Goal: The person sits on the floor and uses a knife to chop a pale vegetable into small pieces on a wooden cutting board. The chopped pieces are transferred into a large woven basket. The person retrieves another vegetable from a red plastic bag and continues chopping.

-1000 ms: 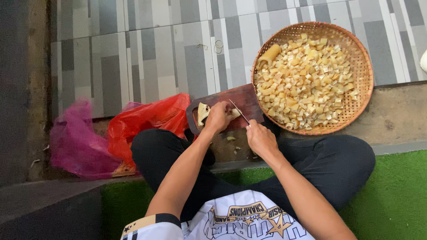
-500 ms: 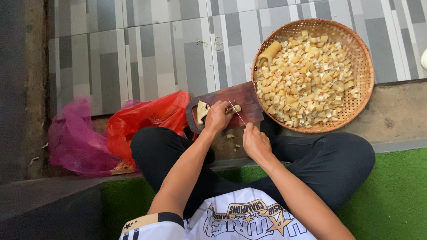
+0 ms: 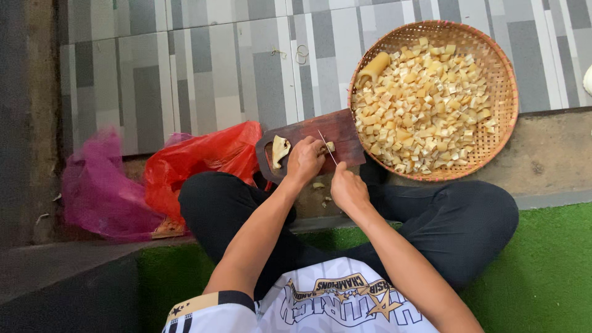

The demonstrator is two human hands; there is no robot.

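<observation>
Slicing a pale piece on the wooden board

The left hand (image 3: 305, 160) curls its fingers down on a small pale piece (image 3: 328, 147), pinning it to the dark chopping board (image 3: 342, 132); the right hand (image 3: 348, 188) is closed round the handle of a thin knife (image 3: 327, 147) whose blade stands over it. The cut looks midway; the next stroke needs fingertips tucked back. A woven basket (image 3: 502, 80) of cubes sits beside the board.
</observation>
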